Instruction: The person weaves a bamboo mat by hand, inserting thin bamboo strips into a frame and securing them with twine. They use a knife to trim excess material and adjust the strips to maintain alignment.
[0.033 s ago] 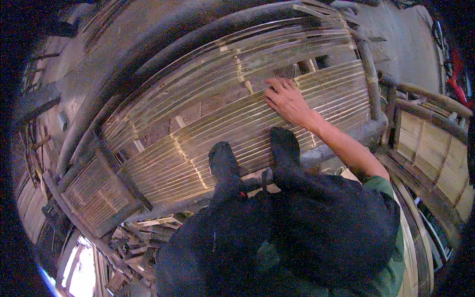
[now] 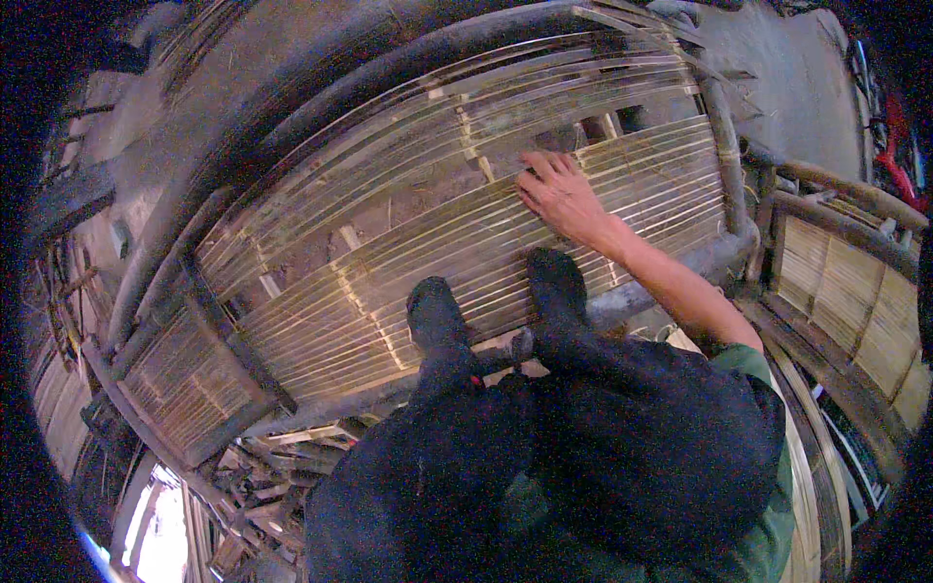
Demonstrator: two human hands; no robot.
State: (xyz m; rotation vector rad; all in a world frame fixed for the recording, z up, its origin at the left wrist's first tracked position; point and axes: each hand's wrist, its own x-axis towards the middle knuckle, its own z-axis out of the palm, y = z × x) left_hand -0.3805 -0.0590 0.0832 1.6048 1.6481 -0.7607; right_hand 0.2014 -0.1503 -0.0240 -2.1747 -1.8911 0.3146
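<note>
My right hand [image 2: 562,201] rests palm down on a panel of thin, pale bamboo slats [image 2: 486,233]. Its fingers are slightly bent and apart, with the tips at the far edge of the closely laid slats, beside a wide gap. Beyond that gap, more narrow slats [image 2: 389,146] run across with wider spaces between them. Light crosswise strips [image 2: 362,303] pass through the slats. Both my dark-covered feet [image 2: 439,311] stand on the near part of the panel. My left hand is out of sight.
Round dark poles [image 2: 321,117] frame the panel's far side, and an upright post [image 2: 722,160] bounds its right end. Cut wood pieces [image 2: 282,486] lie in a heap at lower left. Another slatted panel [image 2: 841,282] stands at right, with a red item [image 2: 896,146] beyond.
</note>
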